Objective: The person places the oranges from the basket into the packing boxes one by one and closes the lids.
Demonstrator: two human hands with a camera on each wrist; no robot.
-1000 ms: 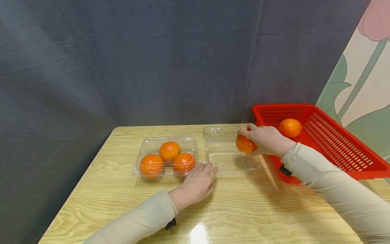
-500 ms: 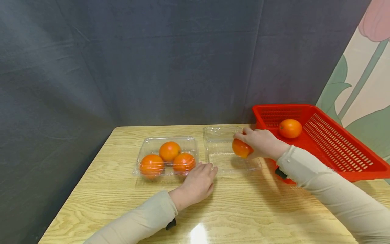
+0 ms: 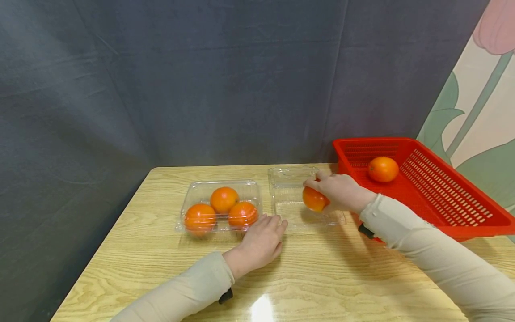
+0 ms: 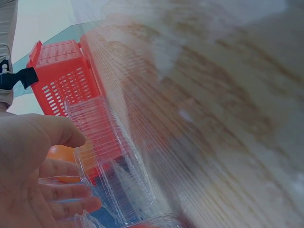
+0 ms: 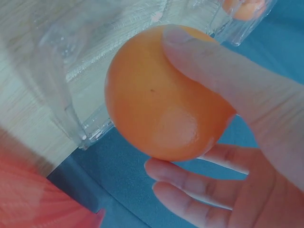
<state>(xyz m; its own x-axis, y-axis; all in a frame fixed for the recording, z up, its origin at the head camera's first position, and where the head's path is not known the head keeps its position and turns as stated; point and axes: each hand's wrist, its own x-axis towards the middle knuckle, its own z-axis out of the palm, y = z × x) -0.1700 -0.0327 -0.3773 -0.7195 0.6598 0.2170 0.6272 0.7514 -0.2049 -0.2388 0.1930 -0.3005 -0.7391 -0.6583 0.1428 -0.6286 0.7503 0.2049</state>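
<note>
My right hand grips an orange over an open clear plastic clamshell box. The right wrist view shows the thumb over one side of that orange and the fingers under the other. My left hand rests with relaxed, spread fingers, fingertips right at the near corner between the two boxes. Beside it, a second clear plastic box holds 3 oranges. In the left wrist view, the left hand has its thumb and fingers loosely apart next to the clear box.
A red plastic basket stands at the right with one orange in it. Its left wall is close to my right forearm. A dark cloth hangs behind the wooden table.
My right hand has moved left and a little toward me with the orange, from beside the basket to over the open box. The left hand has stayed still.
</note>
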